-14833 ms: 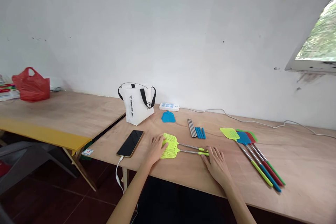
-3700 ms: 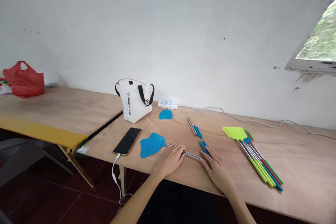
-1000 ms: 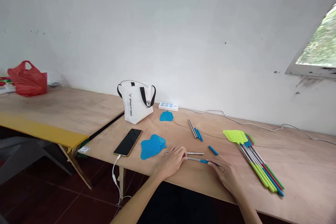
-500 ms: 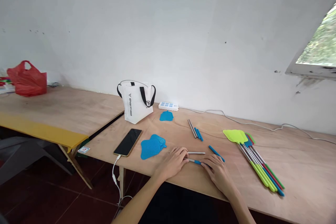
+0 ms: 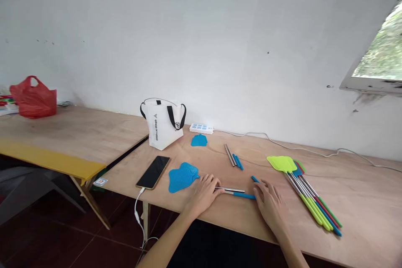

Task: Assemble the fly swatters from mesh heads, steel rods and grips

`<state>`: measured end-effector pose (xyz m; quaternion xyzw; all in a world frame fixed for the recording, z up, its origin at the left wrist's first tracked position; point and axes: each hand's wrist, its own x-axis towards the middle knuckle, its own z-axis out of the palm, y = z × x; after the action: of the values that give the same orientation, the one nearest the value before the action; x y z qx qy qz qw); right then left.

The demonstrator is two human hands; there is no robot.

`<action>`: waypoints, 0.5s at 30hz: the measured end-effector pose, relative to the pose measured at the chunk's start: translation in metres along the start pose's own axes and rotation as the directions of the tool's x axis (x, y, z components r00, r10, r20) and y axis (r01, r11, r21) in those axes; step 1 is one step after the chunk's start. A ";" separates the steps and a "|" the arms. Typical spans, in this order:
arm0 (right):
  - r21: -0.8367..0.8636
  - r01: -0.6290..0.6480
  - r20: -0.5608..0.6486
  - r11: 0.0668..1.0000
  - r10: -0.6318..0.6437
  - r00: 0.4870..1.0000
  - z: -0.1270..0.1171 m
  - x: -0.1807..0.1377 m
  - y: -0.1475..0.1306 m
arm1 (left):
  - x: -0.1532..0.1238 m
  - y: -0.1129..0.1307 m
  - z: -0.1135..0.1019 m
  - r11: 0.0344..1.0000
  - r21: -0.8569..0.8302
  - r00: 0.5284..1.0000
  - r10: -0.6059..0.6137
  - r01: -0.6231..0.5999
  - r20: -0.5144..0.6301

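Note:
My left hand (image 5: 205, 191) pinches the bare end of a thin metal rod on the near part of the table (image 5: 226, 213). A blue handle sleeve (image 5: 244, 195) covers this rod's right end. Just behind it lies a second metal rod (image 5: 237, 189), its left end hidden by the same hand. My right hand (image 5: 269, 201) has its fingers closed over a separate blue handle sleeve (image 5: 255, 179); only that sleeve's far end shows. The right thumb lies by the tip of the sleeved rod. Blue fly swatter heads (image 5: 182, 179) lie left of my left hand.
Farther back are two metal rods (image 5: 229, 155), two blue sleeves (image 5: 238, 161) and another blue swatter head (image 5: 199, 140). Assembled swatters (image 5: 309, 201) lie at the right. A phone (image 5: 153, 171), a white bag (image 5: 165, 125) and a power strip (image 5: 201, 128) occupy the left and back.
My right hand has left the sleeved rod and moved right onto the separate blue sleeve. More of the sleeve on the rod shows. My left hand has shifted slightly left.

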<state>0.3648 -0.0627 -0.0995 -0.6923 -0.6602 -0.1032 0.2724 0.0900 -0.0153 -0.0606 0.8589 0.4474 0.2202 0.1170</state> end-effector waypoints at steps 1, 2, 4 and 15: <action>-0.048 -0.018 -0.002 0.999 0.018 1.000 0.001 -0.001 0.002 | 0.000 0.000 -0.001 1.000 -0.005 1.000 0.001 -0.001 0.012; -0.098 -0.037 0.003 0.995 0.038 0.999 0.001 -0.001 0.004 | 0.000 0.001 -0.001 1.000 -0.007 1.000 0.001 -0.001 0.022; -0.181 -0.073 0.018 0.981 0.077 0.997 0.003 -0.003 0.008 | 0.000 0.002 -0.002 1.000 -0.004 0.999 0.010 -0.010 0.031; 0.307 -0.038 0.005 0.951 0.038 0.999 0.002 0.003 0.011 | -0.002 0.005 -0.002 0.997 0.074 1.000 0.000 0.000 -0.007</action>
<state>0.3755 -0.0594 -0.1021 -0.6541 -0.6545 0.0057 0.3791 0.0920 -0.0197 -0.0567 0.8619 0.4556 0.2066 0.0833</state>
